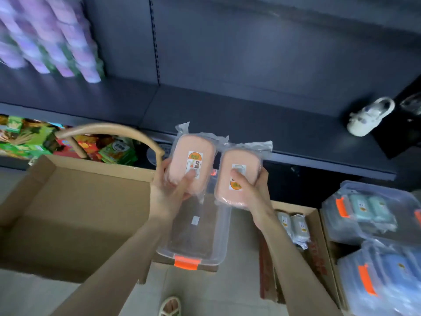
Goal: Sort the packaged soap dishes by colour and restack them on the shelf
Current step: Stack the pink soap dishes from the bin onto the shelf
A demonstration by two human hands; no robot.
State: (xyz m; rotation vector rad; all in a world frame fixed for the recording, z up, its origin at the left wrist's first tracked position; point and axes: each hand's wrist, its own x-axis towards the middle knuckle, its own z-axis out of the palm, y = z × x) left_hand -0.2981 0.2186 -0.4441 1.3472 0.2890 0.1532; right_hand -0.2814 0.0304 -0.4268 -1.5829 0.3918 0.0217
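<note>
Before the dark shelf point(227, 115), each hand holds one pink packaged soap dish. The two dishes sit side by side and nearly touch.

Left hand point(169, 192): fingers curl under the left dish point(196, 145), and the thumb presses near its label.

Right hand point(251, 192): fingers wrap the outer edge of the right dish point(237, 159), and the thumb rests on its label.

Both dishes are sealed in clear film and are held over the far end of a clear bin point(198, 238) with an orange latch. An open cardboard box point(68, 213) stands left of the bin. To the right, a second box point(316, 242) holds pale dishes point(293, 224). Beyond it, two clear bins hold teal dishes point(369, 208) and blue dishes point(396, 274). A shoe point(369, 118) lies on the shelf.
</note>
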